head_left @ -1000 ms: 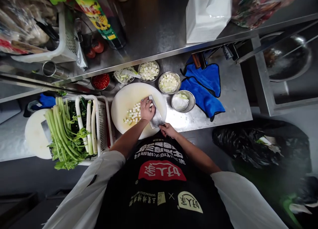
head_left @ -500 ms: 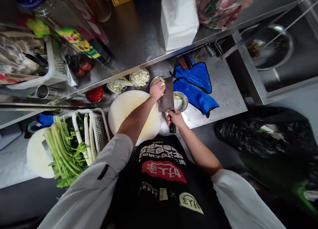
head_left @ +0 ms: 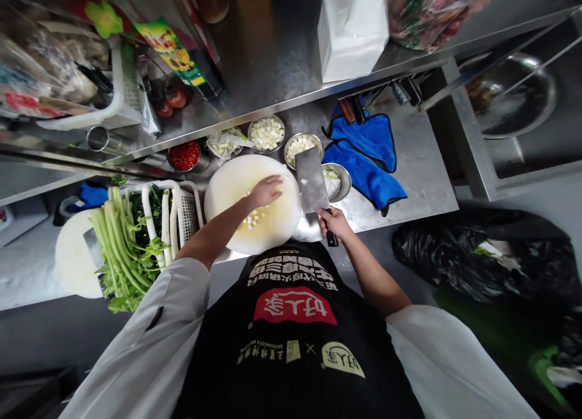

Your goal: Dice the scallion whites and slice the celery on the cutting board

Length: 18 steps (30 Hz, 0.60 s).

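Observation:
My right hand (head_left: 336,223) is wrapped round the black handle of a cleaver (head_left: 311,179). The broad blade lies between the cutting board and a bowl of white cubes (head_left: 300,145), overlapping that bowl's near rim. A small white bit clings to the blade. My left hand (head_left: 266,190) hovers over or rests on the round white cutting board (head_left: 227,182), fingers stretched out, with nothing visible in it. Several small white cubes (head_left: 253,217) lie on the board beside my left wrist. A metal bowl with pale green and white pieces (head_left: 333,179) stands right of the blade.
Behind the board stand a bowl of white cubes (head_left: 267,132), a bowl of shredded greens (head_left: 222,143) and red chopped pepper (head_left: 184,155). A basket of celery and leeks (head_left: 182,213) is on the left. Blue cloths (head_left: 364,164) lie right. A steel shelf (head_left: 273,61) overhangs the back.
My left hand has moved from the bowl back over the board, its fingers now extended. White cubes now show on the board. The cleaver has shifted slightly toward me, uncovering the bowl.

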### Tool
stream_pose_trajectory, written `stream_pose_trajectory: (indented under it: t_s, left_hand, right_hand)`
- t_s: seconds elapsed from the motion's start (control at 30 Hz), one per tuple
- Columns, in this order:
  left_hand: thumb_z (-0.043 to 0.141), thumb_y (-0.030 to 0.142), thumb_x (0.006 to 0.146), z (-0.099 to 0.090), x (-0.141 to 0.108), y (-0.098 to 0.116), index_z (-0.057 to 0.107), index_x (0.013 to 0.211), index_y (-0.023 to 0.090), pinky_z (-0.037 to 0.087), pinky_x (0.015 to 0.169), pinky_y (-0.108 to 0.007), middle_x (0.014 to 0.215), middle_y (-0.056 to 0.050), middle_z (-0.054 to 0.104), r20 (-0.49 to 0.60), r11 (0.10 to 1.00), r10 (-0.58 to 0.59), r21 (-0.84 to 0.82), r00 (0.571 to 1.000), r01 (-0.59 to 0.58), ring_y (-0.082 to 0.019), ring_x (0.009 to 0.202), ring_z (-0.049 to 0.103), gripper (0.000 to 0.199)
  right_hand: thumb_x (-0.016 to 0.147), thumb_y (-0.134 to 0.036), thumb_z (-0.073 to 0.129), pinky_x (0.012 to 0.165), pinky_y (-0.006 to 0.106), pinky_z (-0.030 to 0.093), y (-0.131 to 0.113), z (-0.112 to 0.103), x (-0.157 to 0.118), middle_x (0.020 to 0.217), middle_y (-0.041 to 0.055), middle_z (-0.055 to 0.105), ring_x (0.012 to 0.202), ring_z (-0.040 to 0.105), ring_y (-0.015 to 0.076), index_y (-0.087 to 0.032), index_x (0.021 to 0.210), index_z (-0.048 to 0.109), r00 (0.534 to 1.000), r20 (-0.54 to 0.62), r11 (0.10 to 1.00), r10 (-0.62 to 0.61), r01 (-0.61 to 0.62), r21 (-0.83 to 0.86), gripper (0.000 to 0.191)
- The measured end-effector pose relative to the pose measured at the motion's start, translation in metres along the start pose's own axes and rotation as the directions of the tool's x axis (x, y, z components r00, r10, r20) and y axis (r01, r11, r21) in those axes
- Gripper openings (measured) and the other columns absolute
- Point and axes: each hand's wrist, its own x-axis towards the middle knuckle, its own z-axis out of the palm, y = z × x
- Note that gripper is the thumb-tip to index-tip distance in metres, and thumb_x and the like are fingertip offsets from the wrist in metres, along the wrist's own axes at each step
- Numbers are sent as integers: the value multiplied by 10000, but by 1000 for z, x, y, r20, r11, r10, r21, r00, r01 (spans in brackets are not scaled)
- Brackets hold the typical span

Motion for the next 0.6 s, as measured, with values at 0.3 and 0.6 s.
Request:
stream_pose_trajectory:
  t_s: [0.3,0.6]
  left_hand:
    - [572,231,967,50,-90,18,764,1293,233,315,1361,-500,1564,-101,629,-62,995,-21,98,998,27,-278,1540,494,378]
    - [491,29,900,25,47,33,741,1302,134,458,1226,-474,1426,-198,668,52,976,-45,214,998,33,-331,1397,586,485]
  right_hand:
    - [722,-669,819,343,275,382,45,-14,-16,451,-57,531,335,462,142,-278,732,468,998,49,987,27,-19,-161,526]
    - [762,-673,785,350,269,409,67,-2,-30,451,-58,516,341,458,136,-276,713,459,998,48,995,37,-32,-99,516]
